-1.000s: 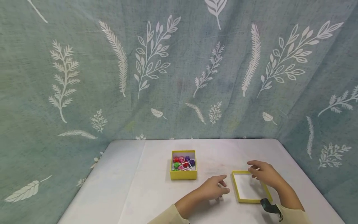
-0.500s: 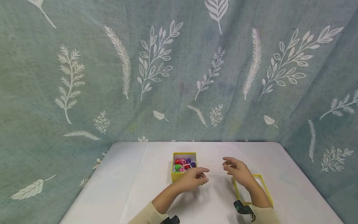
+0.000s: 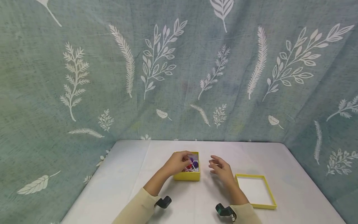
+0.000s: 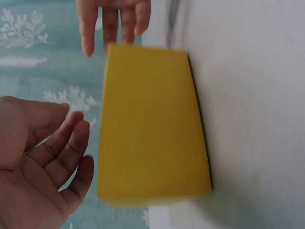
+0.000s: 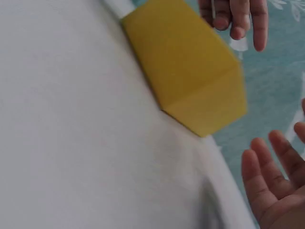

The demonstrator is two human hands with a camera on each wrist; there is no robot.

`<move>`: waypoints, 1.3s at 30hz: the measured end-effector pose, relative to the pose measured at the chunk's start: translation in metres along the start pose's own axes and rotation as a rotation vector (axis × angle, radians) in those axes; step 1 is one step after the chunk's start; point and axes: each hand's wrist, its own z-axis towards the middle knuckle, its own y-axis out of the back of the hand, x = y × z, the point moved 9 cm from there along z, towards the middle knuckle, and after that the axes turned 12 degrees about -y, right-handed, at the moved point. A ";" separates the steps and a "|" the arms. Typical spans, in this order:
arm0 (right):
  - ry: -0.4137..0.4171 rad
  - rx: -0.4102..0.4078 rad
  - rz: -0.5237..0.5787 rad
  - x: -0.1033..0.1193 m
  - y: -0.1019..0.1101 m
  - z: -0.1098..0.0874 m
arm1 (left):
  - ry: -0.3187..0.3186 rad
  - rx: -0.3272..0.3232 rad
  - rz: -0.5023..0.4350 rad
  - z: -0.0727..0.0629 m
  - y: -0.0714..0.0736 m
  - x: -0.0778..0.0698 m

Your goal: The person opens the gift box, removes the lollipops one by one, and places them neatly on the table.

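A yellow box [image 3: 186, 176] stands on the table in the head view, with several wrapped lollipops [image 3: 193, 165] of red and purple showing inside. My left hand [image 3: 175, 163] is over its left part, hiding some of the candy. In the left wrist view the fingers of that left hand [image 4: 52, 148] bend loosely beside the box wall [image 4: 147, 124], with nothing between them. Just right of the box hovers my right hand [image 3: 221, 168], its fingers relaxed and holding nothing. The right wrist view shows this right hand [image 5: 276, 181] apart from the box corner [image 5: 209, 105].
A shallow yellow-edged lid [image 3: 264, 206] lies inside up on the white table [image 3: 134, 177], right of the right forearm. Behind the table hangs a green cloth [image 3: 179, 124] with white leaf prints. A dark wrist camera [image 3: 223, 210] sits at the right sleeve.
Both hands have moved left from around the lid to the box. My left hand now overlaps the box opening, and the right hand is just right of it. The lid is uncovered.
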 end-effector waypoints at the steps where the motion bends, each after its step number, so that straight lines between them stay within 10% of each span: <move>1: -0.004 -0.002 0.019 -0.003 -0.002 0.003 | 0.002 -0.003 0.045 0.001 0.003 0.004; 9: 0.033 -0.007 0.089 -0.017 -0.019 0.014 | -0.018 0.006 0.269 0.005 0.010 0.027; 20: 0.107 0.099 -0.017 -0.021 -0.048 0.020 | -0.118 0.141 0.597 0.015 0.000 0.023; 39: 0.184 0.072 -0.175 -0.006 -0.052 0.011 | -0.096 0.241 0.549 0.018 -0.015 0.034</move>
